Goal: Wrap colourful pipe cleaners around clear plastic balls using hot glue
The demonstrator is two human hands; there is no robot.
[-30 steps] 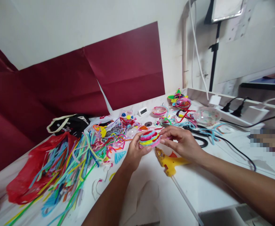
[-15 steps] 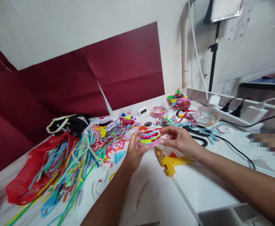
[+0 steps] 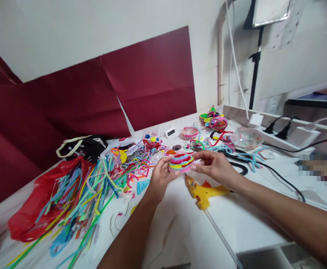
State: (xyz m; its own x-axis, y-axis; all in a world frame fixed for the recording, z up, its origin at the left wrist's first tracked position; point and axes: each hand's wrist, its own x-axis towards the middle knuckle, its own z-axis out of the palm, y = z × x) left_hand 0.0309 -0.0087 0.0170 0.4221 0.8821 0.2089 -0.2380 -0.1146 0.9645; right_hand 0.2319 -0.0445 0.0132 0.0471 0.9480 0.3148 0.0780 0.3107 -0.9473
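Observation:
Between my two hands is a small dome [image 3: 181, 162] wrapped in rows of fuzzy pipe cleaner, in red, light blue, yellow and pink. My left hand [image 3: 161, 176] grips its left side, thumb at the lower edge. My right hand [image 3: 214, 166] pinches the right edge with thumb and fingers. Just below the right hand, a yellow hot glue gun [image 3: 204, 190] lies on the white table [image 3: 219, 231], a clear glue stick [image 3: 222, 237] poking out of its back end.
Loose pipe cleaners [image 3: 96, 198] spill from a red plastic bag [image 3: 26, 220] at left. Behind the hands are a decorated ball with blue eyes [image 3: 151, 139], a white digital clock [image 3: 170, 132], a pink-rimmed clear bowl [image 3: 189, 132] and a clear dome [image 3: 246, 138]. Black cables and a power strip [image 3: 298, 134] lie at right.
The dome has shifted slightly right and is turned a little in my fingers. Both hands keep hold of it, and the camera view has moved very slightly.

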